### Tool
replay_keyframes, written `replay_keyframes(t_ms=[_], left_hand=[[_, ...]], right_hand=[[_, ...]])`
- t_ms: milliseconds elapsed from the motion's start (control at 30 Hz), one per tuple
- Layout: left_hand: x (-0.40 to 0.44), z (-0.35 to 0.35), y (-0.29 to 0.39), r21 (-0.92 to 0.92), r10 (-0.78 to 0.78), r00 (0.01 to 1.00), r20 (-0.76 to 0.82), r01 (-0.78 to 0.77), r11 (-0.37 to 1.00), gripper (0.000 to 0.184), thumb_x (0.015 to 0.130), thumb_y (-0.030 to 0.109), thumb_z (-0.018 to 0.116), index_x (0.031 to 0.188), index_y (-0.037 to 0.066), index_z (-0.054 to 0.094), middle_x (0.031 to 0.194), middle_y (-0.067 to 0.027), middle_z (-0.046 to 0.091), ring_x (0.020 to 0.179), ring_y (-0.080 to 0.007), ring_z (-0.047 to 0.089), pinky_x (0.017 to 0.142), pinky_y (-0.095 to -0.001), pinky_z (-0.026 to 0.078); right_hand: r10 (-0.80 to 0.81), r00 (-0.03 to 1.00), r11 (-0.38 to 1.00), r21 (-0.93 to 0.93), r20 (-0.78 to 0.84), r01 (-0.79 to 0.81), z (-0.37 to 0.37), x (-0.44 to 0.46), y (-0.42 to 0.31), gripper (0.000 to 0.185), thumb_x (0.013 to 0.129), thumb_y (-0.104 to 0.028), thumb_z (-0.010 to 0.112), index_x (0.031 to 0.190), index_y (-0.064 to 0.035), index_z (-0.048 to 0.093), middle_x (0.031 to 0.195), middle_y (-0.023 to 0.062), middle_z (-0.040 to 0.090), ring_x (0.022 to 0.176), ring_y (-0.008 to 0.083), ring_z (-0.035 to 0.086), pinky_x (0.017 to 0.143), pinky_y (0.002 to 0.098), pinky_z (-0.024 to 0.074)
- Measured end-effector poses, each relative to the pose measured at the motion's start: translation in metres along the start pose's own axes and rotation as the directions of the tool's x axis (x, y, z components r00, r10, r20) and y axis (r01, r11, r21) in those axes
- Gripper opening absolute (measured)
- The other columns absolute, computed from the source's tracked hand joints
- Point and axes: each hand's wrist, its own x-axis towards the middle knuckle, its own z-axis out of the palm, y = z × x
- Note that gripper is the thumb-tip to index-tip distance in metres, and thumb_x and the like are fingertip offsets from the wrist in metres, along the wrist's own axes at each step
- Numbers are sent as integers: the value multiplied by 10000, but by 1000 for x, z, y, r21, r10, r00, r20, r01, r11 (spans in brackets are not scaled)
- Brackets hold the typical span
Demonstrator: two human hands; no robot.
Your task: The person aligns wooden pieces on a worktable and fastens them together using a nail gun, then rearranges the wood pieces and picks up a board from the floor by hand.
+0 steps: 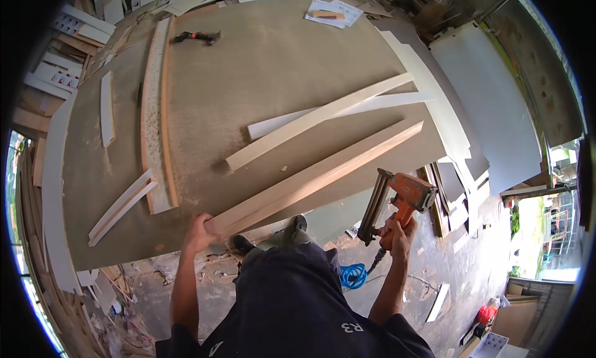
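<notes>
With curled fingers the left grip (200, 232) is holding the near end of one wooden beam (323, 172), which is lying on the bench (248, 60), while the right grip (400, 232) is tightly holding one nail gun (406, 193), and two crossed strips (316, 121) are lying beyond.

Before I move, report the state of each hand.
Left hand: at the near end of the wooden beam; how far its fingers close cannot be told.
Right hand: closed, holding the orange nail gun.
</notes>
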Motion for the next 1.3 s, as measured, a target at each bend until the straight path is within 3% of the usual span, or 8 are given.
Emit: replay_keyframes(t_ms=[200,367,533,633,767,800,933,1300], left_hand=[[-27,16,45,103,-23,988,-150,39,994,503,573,77,831,981,24,541,1011,-204,605,973,-397,587,851,-448,479],[-47,29,65,248,-222,975,-10,217,944,510,596,59,793,1042,32,548,1038,-209,614,1051,-417,572,901,-474,470],[-36,27,69,363,-230,965,122,172,916,508,593,88,802,1049,31,587,1068,-201,641,1081,-420,581,959,-490,461],[-27,27,77,379,-91,995,32,72,923,461,574,116,815,977,21,611,1032,-212,655,1025,-420,611,924,-494,482],[-16,22,79,356,-94,989,110,49,933,454,563,143,824,942,5,616,982,-221,668,983,-420,633,882,-491,505],[-12,21,77,377,-93,985,148,31,926,458,560,150,826,939,3,615,977,-222,670,975,-421,636,866,-491,512],[-10,20,71,368,-79,983,164,13,930,453,560,154,828,934,8,618,978,-225,669,970,-424,636,865,-497,512],[-15,22,77,373,-144,976,161,75,925,557,600,145,831,1082,-11,599,1147,-245,627,1114,-436,582,975,-509,471]], right_hand=[[130,991,965,-233,33,-119,-37,29,-10,183,785,3,630,949,62,575,646,64,572,475,151,569,485,304,500],[168,982,953,-271,87,-139,-53,61,-19,187,795,-28,659,954,43,591,636,41,578,483,122,569,427,262,446],[248,951,898,-411,187,-153,-57,87,-22,401,787,-26,634,1172,81,603,614,26,560,491,111,563,459,273,457],[261,936,889,-436,236,-138,-48,97,-36,258,788,-33,639,1024,68,609,626,38,577,483,134,587,457,286,473],[311,922,858,-484,229,-169,-38,110,-47,288,796,-56,616,1050,81,602,596,45,570,462,138,576,436,290,460],[315,921,864,-470,228,-179,-36,114,-44,381,795,-73,599,1153,59,606,592,35,559,457,120,548,450,287,460],[327,896,871,-465,302,-161,-31,132,-37,304,789,-79,604,1056,66,603,596,46,571,434,129,554,422,292,464],[374,865,837,-524,336,-158,-29,141,-41,375,798,-99,607,1129,78,580,614,65,592,452,139,583,434,294,478]])
